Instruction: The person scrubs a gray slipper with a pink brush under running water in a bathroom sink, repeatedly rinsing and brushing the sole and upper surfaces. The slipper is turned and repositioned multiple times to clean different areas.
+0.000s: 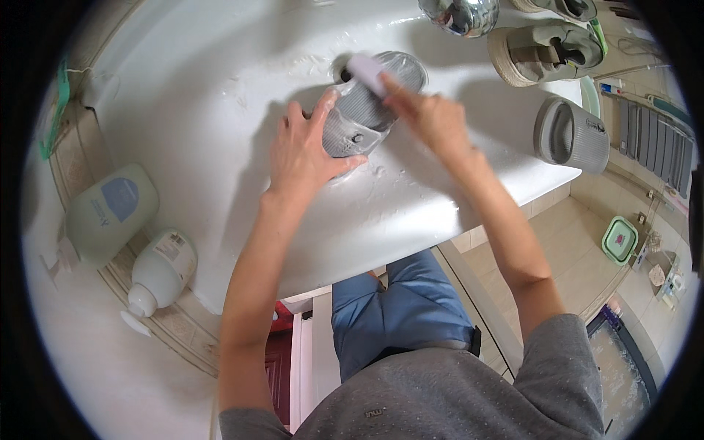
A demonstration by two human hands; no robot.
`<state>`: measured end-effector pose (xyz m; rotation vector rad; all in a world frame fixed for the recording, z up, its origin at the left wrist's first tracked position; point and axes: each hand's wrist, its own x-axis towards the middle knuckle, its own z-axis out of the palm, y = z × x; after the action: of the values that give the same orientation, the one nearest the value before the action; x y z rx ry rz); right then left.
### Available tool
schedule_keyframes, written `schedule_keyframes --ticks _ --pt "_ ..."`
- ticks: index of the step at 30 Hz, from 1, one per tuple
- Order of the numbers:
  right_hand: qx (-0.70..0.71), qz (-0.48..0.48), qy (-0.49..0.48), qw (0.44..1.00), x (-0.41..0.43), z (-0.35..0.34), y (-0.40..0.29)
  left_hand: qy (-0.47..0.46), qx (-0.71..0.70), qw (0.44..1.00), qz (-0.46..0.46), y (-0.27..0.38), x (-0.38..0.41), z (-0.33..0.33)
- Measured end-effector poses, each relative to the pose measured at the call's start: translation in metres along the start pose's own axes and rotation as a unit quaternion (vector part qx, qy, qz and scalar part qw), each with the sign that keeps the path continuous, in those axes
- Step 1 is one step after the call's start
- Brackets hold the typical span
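A wet grey ribbed slipper (pixel 366 104) lies in the white washbasin (pixel 181 137), its toe strap towards me, partly covering the dark drain hole. My left hand (pixel 302 146) grips the slipper around the strap, fingers on its left side and thumb at its near edge. In my right hand (pixel 432 118) is a pale lilac brush (pixel 366 71), held over the slipper's insole; its bristles are hidden. A matching grey slipper (pixel 572 135) rests at the basin's right edge, apart from both hands.
Grey-green shoes (pixel 550 52) stand at the upper right beside a chrome tap (pixel 465 16). Two large pump or capped bottles, one greenish (pixel 115 212) and one white (pixel 165 272), are at the left rim. A green basin (pixel 620 240) appears farther down at right.
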<state>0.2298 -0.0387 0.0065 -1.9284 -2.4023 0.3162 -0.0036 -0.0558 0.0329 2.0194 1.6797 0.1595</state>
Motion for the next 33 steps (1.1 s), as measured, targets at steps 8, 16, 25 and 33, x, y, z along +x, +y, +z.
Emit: schedule_keyframes --ticks 8,16,25,33 --pt "-0.018 0.048 -0.026 0.998 0.013 -0.02 -0.004 0.028 -0.1 0.994 0.042 0.001 0.017 0.019" --pt "-0.025 0.043 -0.034 0.998 0.016 -0.024 -0.004 0.052 -0.067 0.996 0.036 0.003 0.02 0.029" --pt "0.231 -0.055 -0.045 0.97 -0.008 -0.004 -0.013 -0.047 -0.046 0.997 -0.037 -0.01 -0.001 -0.023" --pt "0.24 0.097 -0.049 0.965 -0.031 -0.034 -0.015 0.021 0.011 0.987 0.156 -0.026 0.004 -0.031"
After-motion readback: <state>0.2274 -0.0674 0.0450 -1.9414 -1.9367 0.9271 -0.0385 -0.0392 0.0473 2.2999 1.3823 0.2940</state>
